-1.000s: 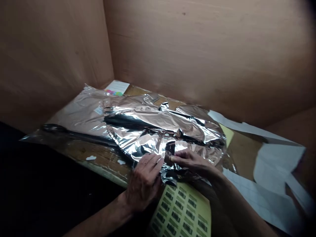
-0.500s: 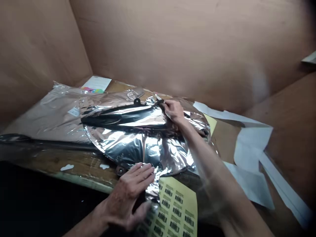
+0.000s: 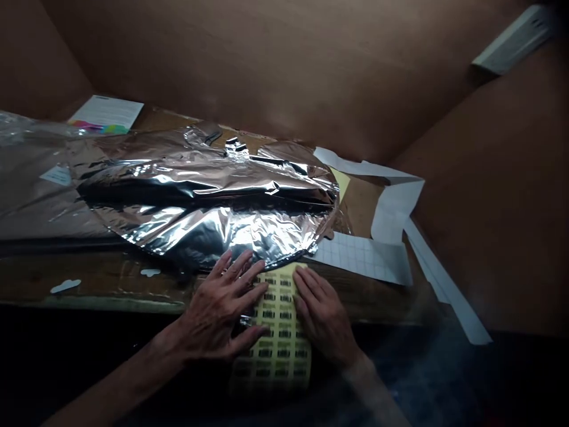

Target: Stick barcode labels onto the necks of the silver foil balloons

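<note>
A silver foil balloon [image 3: 208,196] lies flat and creased across the table, its rounded lower edge towards me. My left hand [image 3: 217,314] is open, with fingers spread over the balloon's lower edge and the left part of a yellow sheet of barcode labels [image 3: 275,332]. That sheet pokes out from beneath the foil and hangs over the table's front edge. At its right edge my right hand [image 3: 326,317] is closed, the fingers together on the sheet; its thumb is hidden.
Clear plastic packaging [image 3: 35,201] lies at the left. A printed card [image 3: 109,112] stands behind it. White backing strips [image 3: 395,207] and a gridded white sheet [image 3: 364,258] lie at the right. Small white scraps [image 3: 66,286] sit near the front edge. Brown walls [image 3: 249,65] enclose the table.
My right hand has let go of the balloon's upper edge and come down to the label sheet. Black tabs seen at the foil's edges no longer show. The view has shifted right.
</note>
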The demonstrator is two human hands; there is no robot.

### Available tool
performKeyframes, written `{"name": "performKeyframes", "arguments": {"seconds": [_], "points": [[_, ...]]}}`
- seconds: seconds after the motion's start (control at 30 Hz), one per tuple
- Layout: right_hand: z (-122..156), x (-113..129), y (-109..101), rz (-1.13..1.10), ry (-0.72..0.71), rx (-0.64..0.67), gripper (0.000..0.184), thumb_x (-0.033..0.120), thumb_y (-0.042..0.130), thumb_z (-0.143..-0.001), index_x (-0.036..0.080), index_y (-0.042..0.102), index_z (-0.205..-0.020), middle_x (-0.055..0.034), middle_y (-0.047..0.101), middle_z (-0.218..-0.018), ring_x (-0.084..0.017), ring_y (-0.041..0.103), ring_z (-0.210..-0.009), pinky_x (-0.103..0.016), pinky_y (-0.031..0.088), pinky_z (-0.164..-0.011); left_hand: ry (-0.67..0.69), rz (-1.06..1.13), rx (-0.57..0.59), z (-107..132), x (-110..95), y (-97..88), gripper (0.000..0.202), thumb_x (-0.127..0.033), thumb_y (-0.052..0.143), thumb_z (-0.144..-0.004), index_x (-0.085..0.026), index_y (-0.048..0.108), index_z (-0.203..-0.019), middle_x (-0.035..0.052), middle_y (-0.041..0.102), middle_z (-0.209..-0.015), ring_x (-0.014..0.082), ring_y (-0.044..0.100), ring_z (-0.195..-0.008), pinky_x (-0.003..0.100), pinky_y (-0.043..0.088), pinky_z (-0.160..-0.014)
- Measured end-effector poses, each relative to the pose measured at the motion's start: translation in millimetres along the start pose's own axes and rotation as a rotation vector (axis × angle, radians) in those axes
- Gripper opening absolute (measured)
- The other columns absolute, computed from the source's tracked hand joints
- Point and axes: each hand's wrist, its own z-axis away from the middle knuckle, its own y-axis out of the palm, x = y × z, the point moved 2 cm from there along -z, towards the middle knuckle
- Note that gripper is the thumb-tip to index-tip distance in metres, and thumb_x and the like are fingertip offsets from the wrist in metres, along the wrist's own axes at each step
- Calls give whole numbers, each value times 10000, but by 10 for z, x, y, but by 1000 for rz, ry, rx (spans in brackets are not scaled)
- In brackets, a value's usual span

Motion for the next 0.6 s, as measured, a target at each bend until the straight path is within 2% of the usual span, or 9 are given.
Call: {"name": "performKeyframes", "arguments": {"seconds": [0.07, 0.17, 0.23, 0.37, 0.47, 0.6], "points": [[-165, -126, -22, -47, -45, 12, 358, 205, 431, -983, 112, 562, -1303, -119, 578, -1338, -253, 504, -1273, -432, 473, -1034, 4, -23, 23, -38, -28, 39, 464, -457, 550, -877, -222, 581, -1276, 83, 474, -1466, 359, 346, -1403, 596, 279, -1153], [-295, -186, -117, -72, 49, -5, 322, 200, 458, -977, 111, 606, -1249, -124, 621, -1256, -232, 559, -1181, -396, 504, -990, 4, -44, 22, -39, -77, 102, 443, -435, 543, -886, -211, 586, -1266, 95, 480, -1460, 365, 357, -1396, 585, 332, -1128], [-287, -131, -138, -48, 96, -25, 323, 190, 452, -973, 102, 614, -1238, -136, 632, -1192, -239, 574, -1111, -393, 526, -931, 20, -45, 12, -13, -116, 139, 451, -440, 545, -884, -209, 585, -1269, 97, 469, -1469, 367, 334, -1409, 588, 320, -1135], [-223, -12, -56, 2, 82, -72, 300, 184, 455, -965, 105, 640, -1187, -133, 641, -1079, -237, 580, -996, -382, 538, -848, 23, -37, -2, 35, -164, 202, 463, -434, 559, -879, -203, 581, -1280, 120, 494, -1442, 353, 358, -1400, 574, 307, -1149], [-203, 0, -7, 11, 64, -119, 253, 171, 481, -959, 129, 662, -1131, -111, 659, -1008, -211, 594, -933, -357, 531, -827, 11, -29, -15, 41, -168, 223, 460, -419, 573, -876, -207, 580, -1284, 122, 500, -1435, 344, 377, -1389, 567, 319, -1147], [-230, -2, -42, -15, 39, -139, 206, 171, 500, -952, 149, 675, -1059, -98, 671, -956, -197, 609, -877, -341, 532, -795, -11, -14, -4, 34, -168, 222, 452, -422, 566, -883, -218, 576, -1286, 108, 495, -1443, 333, 379, -1389, 566, 313, -1151]]}}
